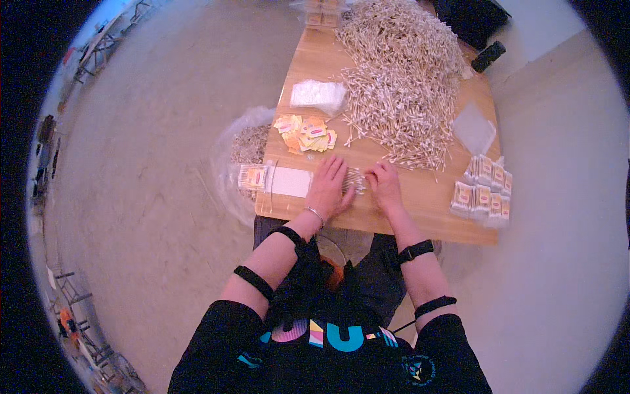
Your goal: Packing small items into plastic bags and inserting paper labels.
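My left hand (pixel 327 186) lies flat near the table's front edge, fingers stretched out over the right end of a white strip (pixel 291 182). Its thumb reaches along a small row of cotton swabs (pixel 354 180) lying side by side. At the row's right end is my right hand (pixel 385 186), its fingers bent together in a pinch at the swab tips; the fingers partly hide what is between them. Left of the strip, a clear packet of swabs with an orange-and-white card (pixel 253 177) sits at the table's left edge.
A large heap of loose cotton swabs (pixel 401 82) covers the table's far part. Printed cards (pixel 307 134) and white plastic sleeves (pixel 318 96) lie at left. Filled packets (pixel 482 197) stand in rows at right, near a clear bag (pixel 474 130). A bag of swabs (pixel 249 146) hangs beside the left edge.
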Tool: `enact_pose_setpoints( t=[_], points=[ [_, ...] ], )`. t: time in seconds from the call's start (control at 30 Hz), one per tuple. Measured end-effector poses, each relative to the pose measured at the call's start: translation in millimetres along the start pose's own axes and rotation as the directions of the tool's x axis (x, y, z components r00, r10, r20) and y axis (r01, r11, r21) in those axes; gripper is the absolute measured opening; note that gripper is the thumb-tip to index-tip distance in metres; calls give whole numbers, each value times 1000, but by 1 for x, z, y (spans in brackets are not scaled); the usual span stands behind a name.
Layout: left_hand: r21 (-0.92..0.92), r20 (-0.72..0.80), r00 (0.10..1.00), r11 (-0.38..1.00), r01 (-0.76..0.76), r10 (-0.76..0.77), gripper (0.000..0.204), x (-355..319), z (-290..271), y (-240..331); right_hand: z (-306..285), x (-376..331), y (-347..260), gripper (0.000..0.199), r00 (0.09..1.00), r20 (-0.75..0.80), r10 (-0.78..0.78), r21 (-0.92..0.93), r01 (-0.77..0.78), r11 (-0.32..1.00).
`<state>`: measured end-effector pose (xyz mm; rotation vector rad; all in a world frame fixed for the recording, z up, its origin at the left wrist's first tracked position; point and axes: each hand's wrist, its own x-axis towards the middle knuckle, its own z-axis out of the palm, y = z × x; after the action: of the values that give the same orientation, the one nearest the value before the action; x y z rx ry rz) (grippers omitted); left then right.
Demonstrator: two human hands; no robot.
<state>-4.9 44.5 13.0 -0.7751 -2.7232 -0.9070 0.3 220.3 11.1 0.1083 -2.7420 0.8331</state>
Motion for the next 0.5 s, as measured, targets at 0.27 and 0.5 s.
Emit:
enact_pose_setpoints(
  t=[0.27,0.5],
  points=[
    [-2,-9,1000,1000,-15,15,54,0,-3,1,-19,-13,22,12,989,-91,116,-186,-131,974],
    [-215,-37,996,974,69,-79,45,-5,6,-8,-4,-21,1,24,937,-214,277,10,-282,960]
  ],
)
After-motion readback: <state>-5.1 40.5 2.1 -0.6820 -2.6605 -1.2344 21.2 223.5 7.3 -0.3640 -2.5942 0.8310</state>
